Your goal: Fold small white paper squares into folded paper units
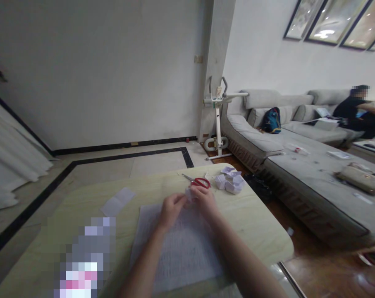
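Observation:
Between my two hands is a small piece of pale paper (189, 195), pinched over the middle of the table. My left hand (172, 209) has its fingertips on the paper's left side. On the other side, my right hand (205, 200) grips it, fingers partly covering it. Beneath my forearms lies a large printed sheet (181, 248). Just beyond my right hand rest scissors (201, 182) with red handles. Several folded lilac paper pieces (230, 181) sit in a cluster to their right. A flat creased paper slip (118, 201) lies to the left.
The pale wooden table (261, 223) has a rounded right corner. A blurred-out object (82, 260) stands at its front left. Beyond are an exercise bike (218, 124), a grey sofa (299, 165) with a backpack (272, 120), and a seated person (351, 109) at far right.

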Available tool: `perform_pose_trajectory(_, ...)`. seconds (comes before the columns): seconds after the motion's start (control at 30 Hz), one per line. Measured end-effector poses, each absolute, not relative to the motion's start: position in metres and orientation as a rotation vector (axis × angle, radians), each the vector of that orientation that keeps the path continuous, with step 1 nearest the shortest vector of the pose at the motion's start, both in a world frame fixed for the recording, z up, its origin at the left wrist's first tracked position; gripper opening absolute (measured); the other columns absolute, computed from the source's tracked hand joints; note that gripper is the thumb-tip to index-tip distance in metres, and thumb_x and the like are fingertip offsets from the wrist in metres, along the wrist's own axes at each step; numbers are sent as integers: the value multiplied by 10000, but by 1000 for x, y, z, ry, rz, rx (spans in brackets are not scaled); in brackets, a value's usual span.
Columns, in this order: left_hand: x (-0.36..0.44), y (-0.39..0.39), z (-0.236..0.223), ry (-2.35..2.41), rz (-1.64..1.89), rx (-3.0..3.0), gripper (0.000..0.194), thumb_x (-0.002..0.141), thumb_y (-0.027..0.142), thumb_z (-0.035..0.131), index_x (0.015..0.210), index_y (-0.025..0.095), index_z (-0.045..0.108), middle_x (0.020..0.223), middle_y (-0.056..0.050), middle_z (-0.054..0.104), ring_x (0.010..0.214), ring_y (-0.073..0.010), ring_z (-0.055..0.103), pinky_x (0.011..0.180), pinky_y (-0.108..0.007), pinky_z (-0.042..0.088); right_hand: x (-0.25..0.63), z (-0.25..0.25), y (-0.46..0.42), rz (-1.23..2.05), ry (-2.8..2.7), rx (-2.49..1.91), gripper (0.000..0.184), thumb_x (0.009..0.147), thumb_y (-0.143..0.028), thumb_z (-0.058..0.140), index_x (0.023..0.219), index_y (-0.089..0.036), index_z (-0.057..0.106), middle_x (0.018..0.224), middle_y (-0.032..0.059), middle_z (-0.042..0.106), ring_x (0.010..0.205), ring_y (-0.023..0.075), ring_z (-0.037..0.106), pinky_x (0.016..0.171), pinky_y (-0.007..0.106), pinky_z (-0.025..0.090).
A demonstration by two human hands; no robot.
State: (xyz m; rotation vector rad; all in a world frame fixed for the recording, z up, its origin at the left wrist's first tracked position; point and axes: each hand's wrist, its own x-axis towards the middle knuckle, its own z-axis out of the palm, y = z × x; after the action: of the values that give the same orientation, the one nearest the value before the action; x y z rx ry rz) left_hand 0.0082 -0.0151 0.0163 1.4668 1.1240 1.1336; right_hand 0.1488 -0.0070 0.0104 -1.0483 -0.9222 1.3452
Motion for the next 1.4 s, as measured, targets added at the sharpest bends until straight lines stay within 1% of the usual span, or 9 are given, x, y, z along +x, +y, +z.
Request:
perform_pose_trajectory(0.27, 10, -16, 14, 1100, 1142, 1396, 240, 748, 362, 623, 806, 136, 677, 758, -44, 697, 634, -148, 619, 578, -222, 459, 148, 10, -8, 1354, -959, -1039, 204, 711, -397, 674, 742, -196, 690, 636, 17, 587, 555, 133, 494, 537, 258, 361)
perform_pose_trajectory(0.57, 8, -17, 18, 1167, 1157, 1495, 292, 784, 414, 567, 733, 142, 660, 657, -29, 656, 589, -144, 592, 569, -225, 452, 147, 11, -11, 1330, -1045, -1051, 279, 734, -464, 638, 814, -203, 697, 643, 15, 591, 547, 134, 482, 516, 250, 346)
perform_pose_trajectory(0.73, 9, -17, 15, 1160, 1172, 1458, 290, 778, 418, 574, 763, 136, 637, 647, -24, 631, 586, -146, 581, 552, -226, 449, 147, 12, -11, 1284, -1065, -1086, 304, 741, -494, 609, 718, -198, 673, 601, 9, 569, 546, 143, 479, 530, 261, 350)
perform_pose_trajectory(0.87, 10, -17, 12, 1078, 1141, 1428, 279, 780, 403, 576, 836, 135, 629, 731, -32, 646, 662, -153, 599, 594, -228, 463, 148, 16, -12, 1210, -1131, -1104, 304, 756, -464, 595, 625, -191, 623, 546, -8, 504, 512, 127, 429, 506, 252, 310)
perform_pose_trajectory(1.07, 11, -16, 8, 1151, 1164, 1467, 301, 788, 437, 548, 699, 151, 576, 618, 17, 548, 588, -128, 542, 542, -211, 437, 147, 15, -13, 1151, -1230, -1144, 318, 752, -452, 591, 598, -175, 617, 557, -4, 514, 528, 129, 437, 511, 251, 311)
perform_pose_trajectory(1.17, 11, -16, 9, 1175, 1201, 1469, 311, 787, 449, 538, 667, 162, 546, 600, 26, 527, 572, -121, 528, 524, -204, 429, 148, 15, -13, 1131, -1185, -1179, 294, 766, -452, 571, 725, -181, 677, 646, 18, 583, 598, 153, 494, 539, 256, 353)
perform_pose_trajectory(1.27, 9, -15, 11, 1208, 1230, 1433, 308, 792, 449, 522, 663, 170, 530, 569, 32, 520, 525, -117, 531, 502, -208, 425, 148, 35, -14, 1020, -1034, -1152, 282, 776, -413, 559, 893, -187, 681, 790, 43, 630, 696, 169, 536, 596, 263, 398)
perform_pose_trajectory(1.33, 7, -14, 12, 1248, 1256, 1419, 305, 787, 443, 521, 634, 178, 519, 535, 36, 512, 489, -113, 524, 483, -211, 420, 143, 62, -24, 1031, -931, -1054, 205, 752, -343, 589, 872, -197, 669, 793, 39, 631, 685, 158, 536, 610, 263, 410)
perform_pose_trajectory(1.4, 6, -13, 14, 1325, 1300, 1397, 298, 760, 444, 543, 606, 188, 529, 519, 30, 528, 482, -119, 526, 474, -220, 423, 130, 94, -45, 1196, -921, -860, 107, 730, -290, 603, 787, -218, 657, 711, 15, 611, 629, 147, 534, 595, 268, 421)
